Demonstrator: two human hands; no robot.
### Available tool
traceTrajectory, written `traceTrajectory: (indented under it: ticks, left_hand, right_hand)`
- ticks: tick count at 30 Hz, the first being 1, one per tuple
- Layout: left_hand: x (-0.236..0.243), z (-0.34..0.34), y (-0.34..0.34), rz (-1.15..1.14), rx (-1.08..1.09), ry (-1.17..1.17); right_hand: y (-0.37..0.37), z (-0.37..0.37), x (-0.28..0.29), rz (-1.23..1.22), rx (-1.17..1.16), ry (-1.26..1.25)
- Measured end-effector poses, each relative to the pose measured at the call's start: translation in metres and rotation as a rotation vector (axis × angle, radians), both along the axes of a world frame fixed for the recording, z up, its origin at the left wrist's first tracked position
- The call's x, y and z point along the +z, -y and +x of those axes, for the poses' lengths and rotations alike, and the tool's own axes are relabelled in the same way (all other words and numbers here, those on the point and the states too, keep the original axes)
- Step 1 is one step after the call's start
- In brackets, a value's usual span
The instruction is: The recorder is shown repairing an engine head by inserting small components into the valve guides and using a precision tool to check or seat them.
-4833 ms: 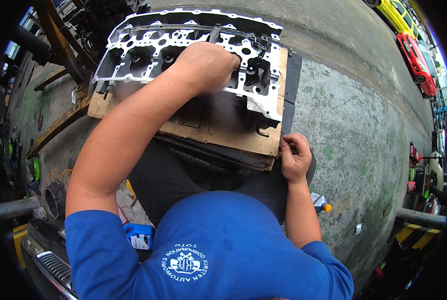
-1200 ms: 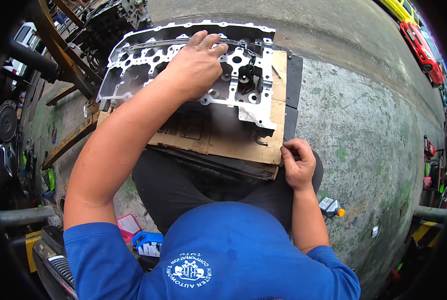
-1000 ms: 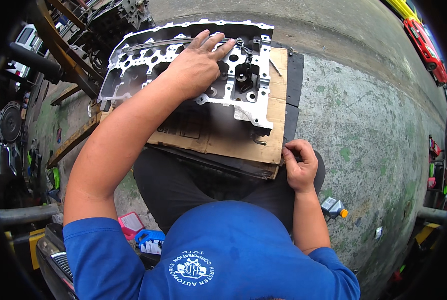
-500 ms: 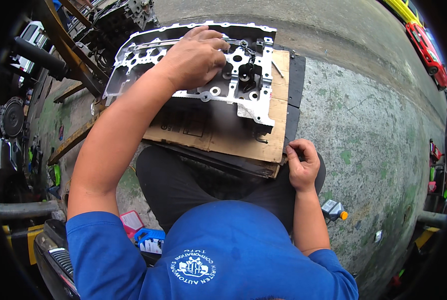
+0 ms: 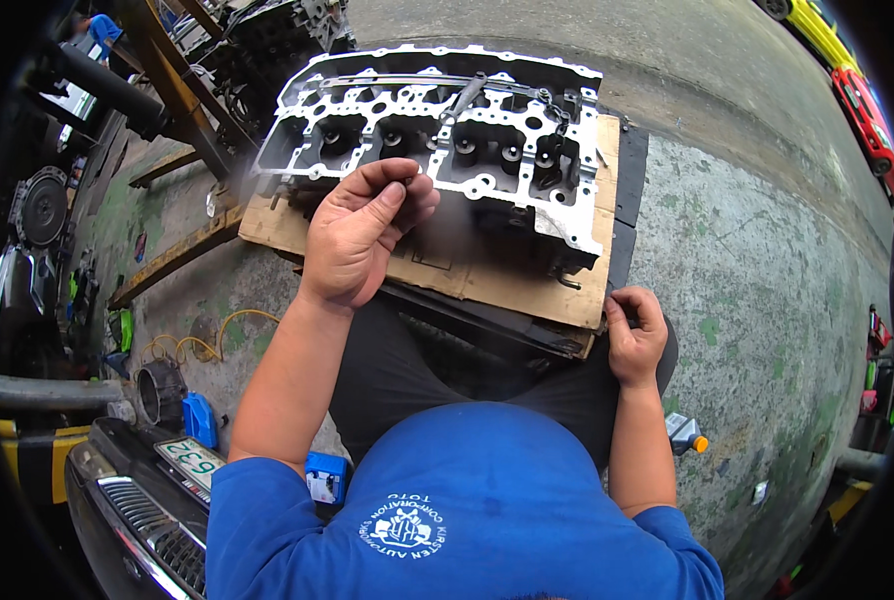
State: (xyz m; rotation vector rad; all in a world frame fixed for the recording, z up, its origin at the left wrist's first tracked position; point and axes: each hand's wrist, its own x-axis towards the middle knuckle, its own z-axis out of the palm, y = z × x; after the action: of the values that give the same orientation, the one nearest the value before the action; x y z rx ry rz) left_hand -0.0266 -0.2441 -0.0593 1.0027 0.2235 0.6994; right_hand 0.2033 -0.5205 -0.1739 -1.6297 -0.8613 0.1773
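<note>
A bare metal engine cylinder head lies on a flat sheet of cardboard before me, its row of valve chambers facing up. Just in front of its near edge I hold up my left hand, palm turned toward me, thumb and fingertips pinched together. Whatever sits in that pinch is too small to make out. My right hand rests by my right thigh at the cardboard's near right corner, its fingers curled and the thumb pressed to them; their contents are hidden. A dark hand tool lies across the head, beside a long thin metal bar.
Under the cardboard is a dark low stand. An engine block and a brown metal frame stand at the far left. A grey bottle with an orange cap is on the floor to my right; blue containers lie left.
My left hand has drawn back from over the cylinder head toward me and turned palm up in a pinch. The right hand stays by my thigh. The whole view has shifted slightly.
</note>
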Motion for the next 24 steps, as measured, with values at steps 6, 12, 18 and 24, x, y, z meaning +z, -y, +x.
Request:
traceTrajectory:
  ticks: [6, 12, 18, 24]
  left_hand:
    - [-0.007, -0.003, -0.003, -0.038, -0.010, -0.005]
    - [0.008, 0.015, 0.004, 0.210, 0.088, -0.213]
    - [0.030, 0.074, 0.004, 1.138, 0.373, -0.671]
    - [0.012, 0.121, -0.013, 1.308, 0.212, -1.117]
  right_hand:
    - [-0.002, -0.005, 0.003, -0.011, -0.022, 0.058]
    - [-0.003, -0.005, 0.005, -0.021, -0.037, 0.080]
    - [-0.003, -0.005, 0.006, -0.025, -0.034, 0.097]
    - [-0.002, -0.005, 0.008, -0.035, -0.024, 0.104]
